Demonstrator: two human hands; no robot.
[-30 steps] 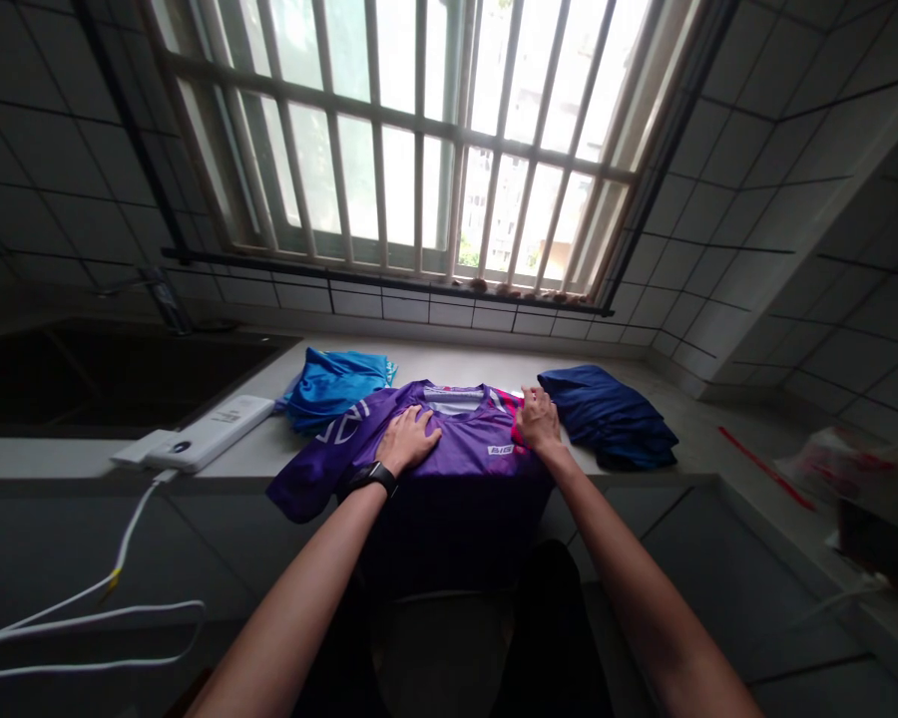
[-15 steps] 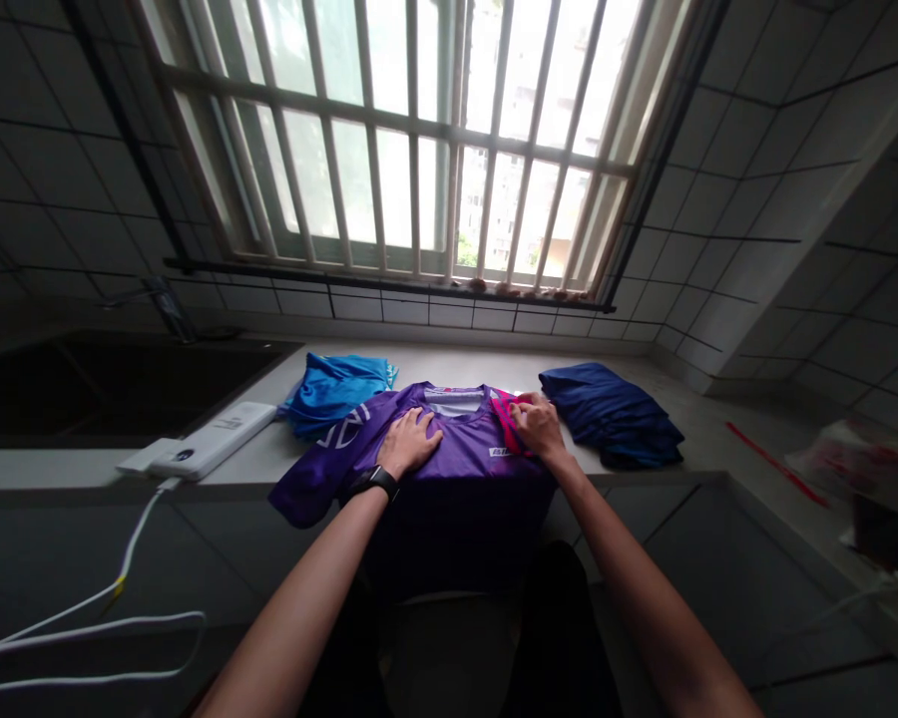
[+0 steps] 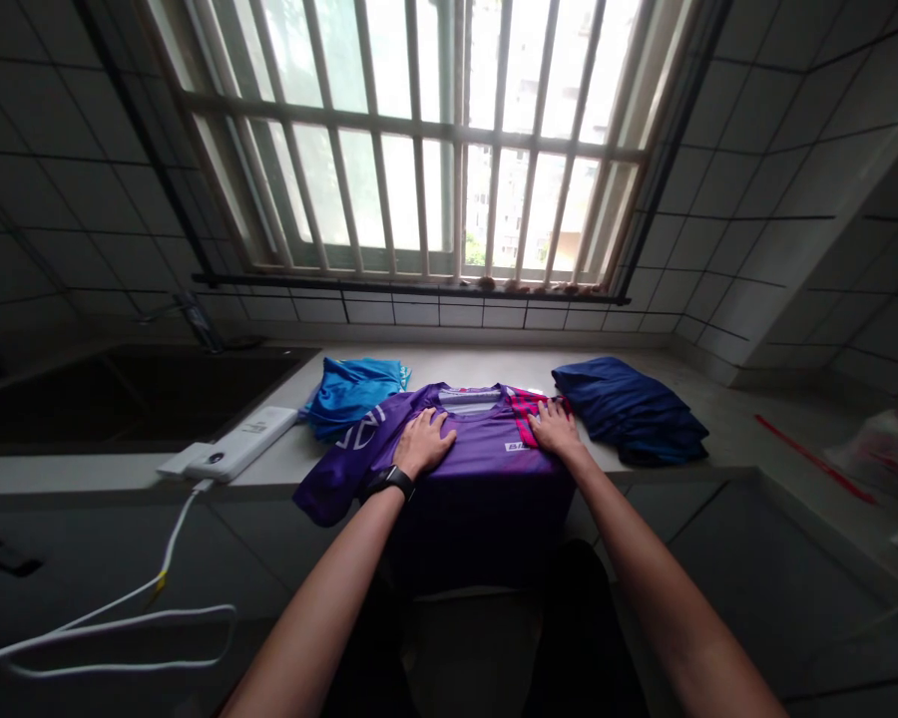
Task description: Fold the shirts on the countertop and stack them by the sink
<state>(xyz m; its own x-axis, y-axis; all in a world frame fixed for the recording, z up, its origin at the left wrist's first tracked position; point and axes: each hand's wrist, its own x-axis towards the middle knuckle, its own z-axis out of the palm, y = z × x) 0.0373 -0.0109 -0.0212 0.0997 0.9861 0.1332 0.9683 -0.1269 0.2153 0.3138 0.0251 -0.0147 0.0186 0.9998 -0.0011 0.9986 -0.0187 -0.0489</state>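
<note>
A purple shirt [image 3: 479, 439] lies on the white counter, collar toward the window, its lower part hanging over the front edge. The left sleeve is spread out and carries a white print. My left hand [image 3: 423, 442] rests on the chest below the collar, fingers apart. On the pink and black patterned shoulder part [image 3: 525, 411], my right hand [image 3: 555, 429] lies with its fingers spread. Bright blue folded cloth [image 3: 355, 392] sits behind the left sleeve. Dark blue folded cloth [image 3: 629, 411] is to the right of my right hand.
At the left are a dark sink [image 3: 120, 394] with a faucet [image 3: 199, 321] and a white power device [image 3: 243, 442] with a cable. A red strip [image 3: 815, 459] and a plastic bag [image 3: 879, 447] lie at the right. The barred window stands behind the counter.
My right hand has opened from a pinch on the patterned part and now lies flat on it. That part is spread flatter. The view has shifted slightly left.
</note>
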